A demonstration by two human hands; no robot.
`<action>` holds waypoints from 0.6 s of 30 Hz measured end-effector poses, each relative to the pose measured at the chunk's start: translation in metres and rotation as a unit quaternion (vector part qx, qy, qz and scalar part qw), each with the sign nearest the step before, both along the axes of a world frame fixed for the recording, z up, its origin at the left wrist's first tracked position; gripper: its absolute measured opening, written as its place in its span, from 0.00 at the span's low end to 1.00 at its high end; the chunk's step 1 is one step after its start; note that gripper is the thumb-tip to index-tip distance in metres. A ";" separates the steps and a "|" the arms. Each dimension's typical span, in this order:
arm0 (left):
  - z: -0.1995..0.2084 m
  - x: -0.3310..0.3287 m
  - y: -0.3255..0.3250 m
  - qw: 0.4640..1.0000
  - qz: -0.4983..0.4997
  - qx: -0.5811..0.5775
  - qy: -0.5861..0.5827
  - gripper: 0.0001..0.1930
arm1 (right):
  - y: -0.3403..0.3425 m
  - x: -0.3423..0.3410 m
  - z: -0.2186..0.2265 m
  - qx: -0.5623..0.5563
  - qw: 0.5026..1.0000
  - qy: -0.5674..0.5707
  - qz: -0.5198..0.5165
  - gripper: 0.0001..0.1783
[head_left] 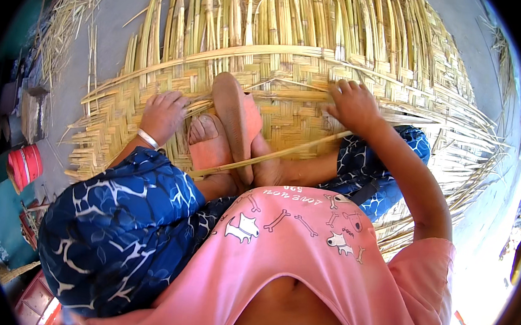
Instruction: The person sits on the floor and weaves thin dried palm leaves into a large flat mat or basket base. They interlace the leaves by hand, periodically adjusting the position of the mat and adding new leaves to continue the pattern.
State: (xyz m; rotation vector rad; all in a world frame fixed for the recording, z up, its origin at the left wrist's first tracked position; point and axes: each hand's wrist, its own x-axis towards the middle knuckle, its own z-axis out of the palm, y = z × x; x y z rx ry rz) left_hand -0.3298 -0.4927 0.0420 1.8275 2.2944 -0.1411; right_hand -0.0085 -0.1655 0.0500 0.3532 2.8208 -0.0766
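A woven mat [289,137] of flattened yellow-green reed strips lies on the floor in front of me. My left hand [162,118], with a white band at the wrist, rests left of my feet, its fingers bent onto the strips. My right hand [356,109] is farther right, with curled fingers and thumb around a crosswise reed strip [298,96]; its fingertips are partly hidden among the strips. A loose reed strip [301,147] slants over my ankles. My feet, in pink sandals [229,103], are crossed on the mat.
Unwoven reed ends [270,18] fan out along the mat's far side. A long curved strip [220,52] crosses them. Loose straw [81,5] is scattered at the far left. A red round container [24,167] and a block [35,115] stand on the left.
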 end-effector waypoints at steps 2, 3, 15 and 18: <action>0.003 -0.009 0.009 0.986 0.112 0.045 -0.111 0.13 | 0.023 -0.025 -0.001 -0.050 0.995 0.078 -0.031 0.21; -0.001 -0.015 0.023 0.913 0.286 0.089 -0.277 0.14 | 0.032 -0.037 -0.001 -0.074 0.989 0.115 -0.049 0.18; -0.005 -0.035 0.109 0.298 0.521 0.365 -0.711 0.19 | 0.074 -0.124 -0.004 -0.191 0.978 -0.059 -0.063 0.15; -0.030 -0.075 0.140 0.265 0.218 0.242 -0.907 0.19 | 0.068 -0.126 0.010 -0.194 0.977 -0.074 -0.043 0.15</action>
